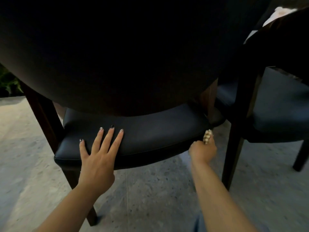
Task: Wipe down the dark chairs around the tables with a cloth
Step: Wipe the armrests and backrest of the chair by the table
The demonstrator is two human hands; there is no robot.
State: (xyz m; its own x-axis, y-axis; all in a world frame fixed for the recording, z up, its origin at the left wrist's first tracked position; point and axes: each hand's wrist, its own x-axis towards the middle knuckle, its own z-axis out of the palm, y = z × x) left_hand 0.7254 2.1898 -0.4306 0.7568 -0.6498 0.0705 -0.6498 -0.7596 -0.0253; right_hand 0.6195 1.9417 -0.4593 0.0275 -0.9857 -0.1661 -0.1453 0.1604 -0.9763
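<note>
Head view — cloth [207,136] mostly hidden inside right hand [203,150] — blurred.

Both bare forearms reach up from the bottom edge of the frame. The left hand [98,154], lower centre-left, lies flat, palm down, fingers straight and spread, nails painted. The right hand [203,150], centre-right, is curled into a fist, knuckles up, slightly blurred.

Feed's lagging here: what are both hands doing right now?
Left hand: open, flat on the chair seat.
Right hand: gripping the cloth at the seat's edge.
</note>
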